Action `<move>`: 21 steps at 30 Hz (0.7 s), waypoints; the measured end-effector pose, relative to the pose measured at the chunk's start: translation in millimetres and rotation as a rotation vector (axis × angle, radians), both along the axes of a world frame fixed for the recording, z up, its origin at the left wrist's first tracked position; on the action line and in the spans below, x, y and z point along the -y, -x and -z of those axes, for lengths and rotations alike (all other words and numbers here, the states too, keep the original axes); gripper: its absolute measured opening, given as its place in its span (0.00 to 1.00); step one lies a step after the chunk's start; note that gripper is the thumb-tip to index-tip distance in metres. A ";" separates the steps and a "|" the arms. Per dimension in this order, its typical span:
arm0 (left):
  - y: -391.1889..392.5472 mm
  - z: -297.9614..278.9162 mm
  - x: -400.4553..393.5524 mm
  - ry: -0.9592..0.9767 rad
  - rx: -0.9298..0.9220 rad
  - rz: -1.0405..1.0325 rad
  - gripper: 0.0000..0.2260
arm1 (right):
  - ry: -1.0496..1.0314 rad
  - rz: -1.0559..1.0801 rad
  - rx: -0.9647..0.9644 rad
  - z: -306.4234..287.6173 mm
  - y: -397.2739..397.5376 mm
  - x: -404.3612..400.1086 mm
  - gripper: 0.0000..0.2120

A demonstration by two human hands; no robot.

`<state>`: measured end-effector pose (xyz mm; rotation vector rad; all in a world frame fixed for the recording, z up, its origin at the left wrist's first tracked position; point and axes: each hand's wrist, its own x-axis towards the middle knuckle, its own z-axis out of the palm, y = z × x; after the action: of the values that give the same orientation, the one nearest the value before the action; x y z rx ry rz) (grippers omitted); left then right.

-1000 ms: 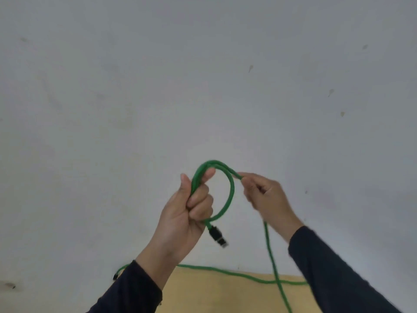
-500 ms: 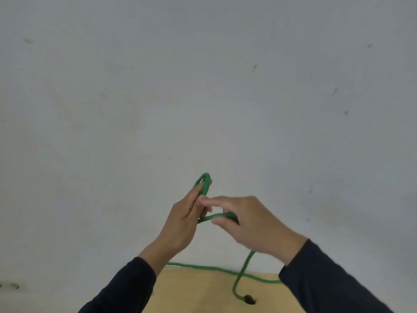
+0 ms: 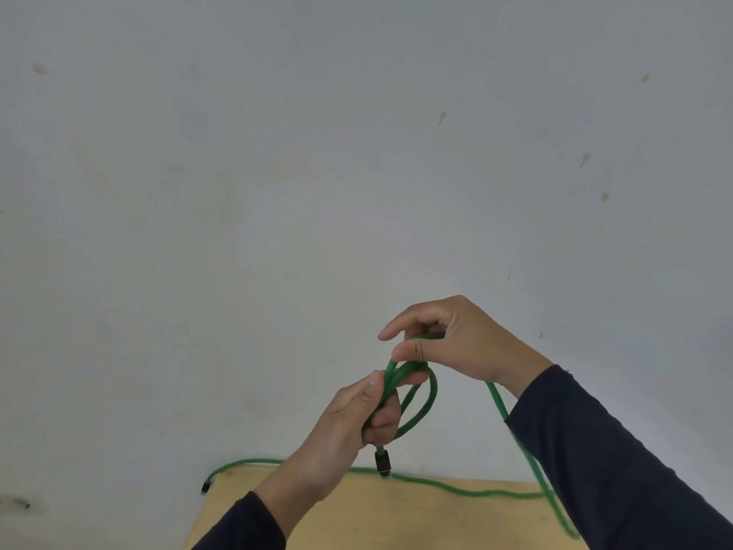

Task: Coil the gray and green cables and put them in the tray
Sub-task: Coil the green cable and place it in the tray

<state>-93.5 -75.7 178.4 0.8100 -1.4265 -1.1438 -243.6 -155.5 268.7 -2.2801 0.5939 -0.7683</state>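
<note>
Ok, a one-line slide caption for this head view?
Left hand grips green cable loops, right hand feeds another turn; the rest trails over the wooden table.

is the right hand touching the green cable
Touching. The head view shows the right hand with its fingers curled around the green cable at the loop's top.

From my seat I can't name the sort of room. I see a bare, pale wall with small stains and scuffs, and a plain light-wood counter pushed against it. It is an unfurnished-looking indoor corner, nothing more telling.
</note>
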 end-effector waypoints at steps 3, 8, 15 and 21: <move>0.0 -4.6 -1.1 -0.018 -0.114 0.059 0.23 | -0.048 0.009 0.092 3.4 2.4 3.0 0.04; -3.9 -25.0 5.8 0.029 -0.501 0.054 0.20 | -0.174 0.203 0.272 43.3 -7.5 8.4 0.12; -28.8 -42.1 28.7 0.164 -0.405 -0.385 0.15 | 0.039 0.167 -0.164 107.8 -37.3 -36.9 0.15; -35.7 -4.1 29.3 0.224 0.177 -0.563 0.18 | 0.395 0.128 -0.317 53.0 -38.0 -49.7 0.15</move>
<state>-57.8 -105.1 182.4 1.0813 -1.3181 -0.4857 -205.7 -105.9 215.7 -2.7808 0.7956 -0.6283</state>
